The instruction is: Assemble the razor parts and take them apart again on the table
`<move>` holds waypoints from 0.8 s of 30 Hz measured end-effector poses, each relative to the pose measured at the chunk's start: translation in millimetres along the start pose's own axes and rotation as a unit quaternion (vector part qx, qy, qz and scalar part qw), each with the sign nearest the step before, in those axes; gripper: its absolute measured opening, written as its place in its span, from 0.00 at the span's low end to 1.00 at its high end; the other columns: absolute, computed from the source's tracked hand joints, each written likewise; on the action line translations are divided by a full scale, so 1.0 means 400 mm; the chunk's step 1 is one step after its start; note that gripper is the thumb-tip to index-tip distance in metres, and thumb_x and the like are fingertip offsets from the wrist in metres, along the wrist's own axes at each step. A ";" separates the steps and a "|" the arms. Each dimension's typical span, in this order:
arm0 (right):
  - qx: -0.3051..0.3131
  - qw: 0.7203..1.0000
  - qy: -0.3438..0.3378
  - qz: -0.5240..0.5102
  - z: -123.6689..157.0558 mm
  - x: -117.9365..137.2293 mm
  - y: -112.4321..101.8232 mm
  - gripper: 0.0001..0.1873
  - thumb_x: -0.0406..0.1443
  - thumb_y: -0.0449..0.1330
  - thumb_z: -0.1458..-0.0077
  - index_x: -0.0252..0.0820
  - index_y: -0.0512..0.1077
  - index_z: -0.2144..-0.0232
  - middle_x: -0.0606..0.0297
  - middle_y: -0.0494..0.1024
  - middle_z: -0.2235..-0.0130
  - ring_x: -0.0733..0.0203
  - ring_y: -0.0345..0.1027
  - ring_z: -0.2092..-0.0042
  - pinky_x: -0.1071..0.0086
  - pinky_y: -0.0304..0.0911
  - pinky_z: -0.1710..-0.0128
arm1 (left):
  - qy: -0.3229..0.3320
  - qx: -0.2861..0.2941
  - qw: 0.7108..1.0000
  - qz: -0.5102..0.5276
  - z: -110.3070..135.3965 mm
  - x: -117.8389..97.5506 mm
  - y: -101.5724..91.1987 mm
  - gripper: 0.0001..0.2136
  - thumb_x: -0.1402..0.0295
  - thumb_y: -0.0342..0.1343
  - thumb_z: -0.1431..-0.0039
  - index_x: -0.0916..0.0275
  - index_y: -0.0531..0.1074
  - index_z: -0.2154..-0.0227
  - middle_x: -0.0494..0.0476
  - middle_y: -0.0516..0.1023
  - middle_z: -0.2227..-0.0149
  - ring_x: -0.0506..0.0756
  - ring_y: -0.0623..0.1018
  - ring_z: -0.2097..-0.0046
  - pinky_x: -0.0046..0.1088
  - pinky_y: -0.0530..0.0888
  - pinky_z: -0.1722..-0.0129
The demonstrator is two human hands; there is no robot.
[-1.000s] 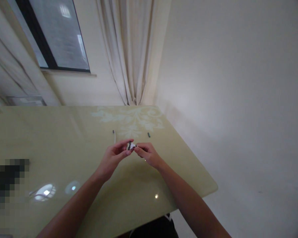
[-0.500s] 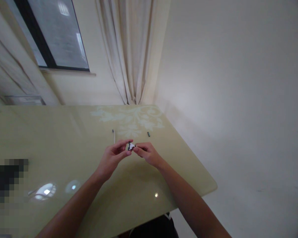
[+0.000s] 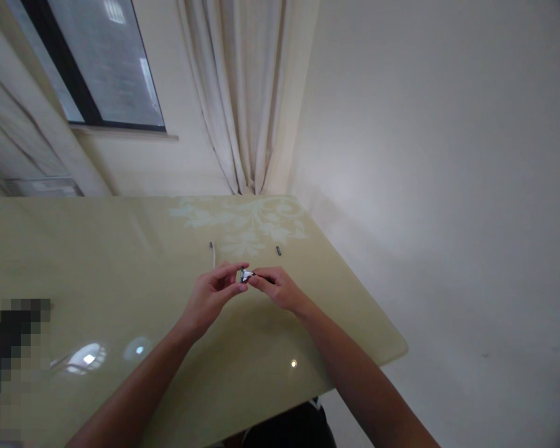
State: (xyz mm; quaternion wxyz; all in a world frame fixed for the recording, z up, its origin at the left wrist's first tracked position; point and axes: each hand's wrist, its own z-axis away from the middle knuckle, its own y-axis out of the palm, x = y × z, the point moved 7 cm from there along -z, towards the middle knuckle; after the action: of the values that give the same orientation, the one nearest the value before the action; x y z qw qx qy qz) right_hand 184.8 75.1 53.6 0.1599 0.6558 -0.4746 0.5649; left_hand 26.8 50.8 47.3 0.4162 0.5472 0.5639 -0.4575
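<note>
Just above the table, a small razor (image 3: 246,275) with a silvery neck and a dark head is held between my two hands. My left hand (image 3: 211,295) pinches the head's two ends between thumb and fingertips. My right hand (image 3: 279,287) is closed around the dark handle, most of which its fingers hide. Beyond the hands lies a small dark green, oblong piece (image 3: 279,251), like a blade cartridge. A thin white stick-like item (image 3: 213,256) with a grey tip lies behind my left hand, which partly covers its near end.
The glossy pale-green table (image 3: 354,323) has a rounded corner at right, close to a plain wall (image 3: 438,186). A pixelated dark patch (image 3: 9,336) covers something at the left. Curtains (image 3: 242,93) and a window (image 3: 107,56) are behind the table.
The view has shifted very slightly. Both hands keep nearly the same hold on the razor, and the items on the table have not moved.
</note>
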 end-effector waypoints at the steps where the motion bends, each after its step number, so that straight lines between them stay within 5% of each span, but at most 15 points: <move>1: 0.002 1.000 0.000 0.002 0.000 0.000 -0.001 0.23 0.51 0.58 0.34 0.38 0.75 0.71 0.70 0.62 0.74 0.66 0.52 0.71 0.70 0.48 0.70 | -0.004 0.002 1.000 0.000 0.000 0.000 0.001 0.20 0.61 0.72 0.51 0.56 0.84 0.53 0.48 0.65 0.71 0.49 0.67 0.69 0.25 0.66 0.68; 13: -0.018 1.000 -0.013 -0.006 -0.003 -0.002 -0.010 0.24 0.51 0.59 0.35 0.38 0.74 0.72 0.71 0.61 0.75 0.66 0.52 0.72 0.70 0.47 0.71 | -0.029 0.028 0.998 0.046 -0.004 0.001 0.007 0.22 0.60 0.72 0.51 0.56 0.82 0.51 0.48 0.65 0.69 0.49 0.68 0.67 0.26 0.67 0.66; 24: -0.048 0.997 0.012 0.056 -0.014 -0.029 -0.003 0.28 0.53 0.57 0.34 0.38 0.70 0.77 0.72 0.58 0.76 0.67 0.51 0.72 0.71 0.46 0.71 | -0.017 0.003 1.000 -0.024 -0.007 0.026 0.006 0.21 0.55 0.68 0.45 0.59 0.80 0.51 0.47 0.64 0.71 0.49 0.66 0.69 0.25 0.64 0.68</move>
State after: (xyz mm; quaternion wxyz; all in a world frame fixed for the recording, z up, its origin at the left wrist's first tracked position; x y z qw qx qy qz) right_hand 183.5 85.0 45.4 0.1652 0.6128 -0.5350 0.5576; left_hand 28.5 55.8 37.8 0.4129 0.5266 0.5688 -0.4782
